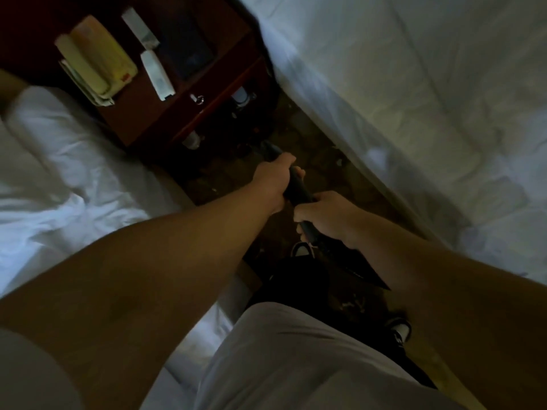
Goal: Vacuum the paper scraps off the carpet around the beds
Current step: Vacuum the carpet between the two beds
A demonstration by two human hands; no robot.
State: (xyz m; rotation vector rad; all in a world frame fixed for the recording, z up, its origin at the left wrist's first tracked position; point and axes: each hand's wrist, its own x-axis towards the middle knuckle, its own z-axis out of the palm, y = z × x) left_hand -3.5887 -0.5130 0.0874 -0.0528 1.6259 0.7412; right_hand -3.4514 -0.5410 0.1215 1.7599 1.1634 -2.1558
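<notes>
I stand in the narrow aisle between two white beds. My left hand (pixel 273 179) grips the dark vacuum wand (pixel 299 189) further down its length. My right hand (pixel 325 217) holds the wand's handle closer to me. The wand runs forward and down toward the dark patterned carpet (pixel 319 161) in front of the nightstand; its head is lost in shadow. Pale paper scraps (pixel 352 306) lie on the carpet near my feet, and a few small bits (pixel 340 162) show by the right bed's edge.
A dark wooden nightstand (pixel 183 113) stands at the aisle's end with a cream telephone (pixel 97 60) and two white remotes (pixel 157 75) on top. The left bed (pixel 59 179) and right bed (pixel 414 99) close the aisle in. My shoes (pixel 399 329) stand on the carpet.
</notes>
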